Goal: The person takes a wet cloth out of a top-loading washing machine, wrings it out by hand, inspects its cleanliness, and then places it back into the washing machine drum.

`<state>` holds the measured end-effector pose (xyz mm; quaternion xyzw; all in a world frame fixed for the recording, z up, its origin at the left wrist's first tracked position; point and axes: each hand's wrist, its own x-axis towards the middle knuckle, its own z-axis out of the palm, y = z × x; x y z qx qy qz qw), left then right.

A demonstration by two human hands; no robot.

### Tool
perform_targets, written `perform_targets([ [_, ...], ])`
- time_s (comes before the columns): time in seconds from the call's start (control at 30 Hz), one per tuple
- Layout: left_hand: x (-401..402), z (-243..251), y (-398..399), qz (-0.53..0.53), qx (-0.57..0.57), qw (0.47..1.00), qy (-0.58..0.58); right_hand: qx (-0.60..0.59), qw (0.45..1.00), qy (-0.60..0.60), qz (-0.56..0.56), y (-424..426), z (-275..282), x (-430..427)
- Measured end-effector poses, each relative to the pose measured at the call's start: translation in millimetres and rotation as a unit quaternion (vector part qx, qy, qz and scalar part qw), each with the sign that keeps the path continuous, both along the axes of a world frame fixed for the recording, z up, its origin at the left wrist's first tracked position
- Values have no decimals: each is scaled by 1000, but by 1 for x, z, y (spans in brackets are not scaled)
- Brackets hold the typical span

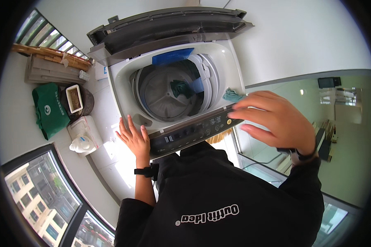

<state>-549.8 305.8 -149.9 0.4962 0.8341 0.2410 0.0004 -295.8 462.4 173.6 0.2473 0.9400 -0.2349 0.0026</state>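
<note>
A top-loading washing machine [173,55] stands before me, its dark folding lid [170,27] raised at the back. Inside the metal drum [157,92] lies a dark green cloth [181,88]. On the front left corner of the machine rests my left hand [134,139], fingers spread and holding nothing. My right hand [266,119] is over the right end of the control panel [191,132], close to a yellow-lit button [229,121]. Its fingers are apart with nothing seen between them. Just beyond those fingertips, a crumpled teal cloth [232,95] sits on the machine's right rim.
To the left stand a green bag [51,108], a dark pot holding a white planter [74,98], a white bottle [82,144] and stacked boards [52,69]. A window [43,197] is at lower left. Glass panels [321,123] rise on the right. Straw bristles [219,137] show below the panel.
</note>
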Motion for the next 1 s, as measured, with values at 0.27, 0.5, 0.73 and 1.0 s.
perform_targets([
  [0.27,-9,4,3,-20,20,998,-61,-341,840,-401,131,126,-383,-130],
  [0.5,-1,12,-2,27,0,996,-82,-88,864,-468,166,144,-666,-82],
  [0.73,-3,14,-6,29,7,994,-104,-72,868,-431,234,168,-767,-4],
  [1.0,-3,5,-4,64,37,991,-112,-105,827,-487,260,213,-765,19],
])
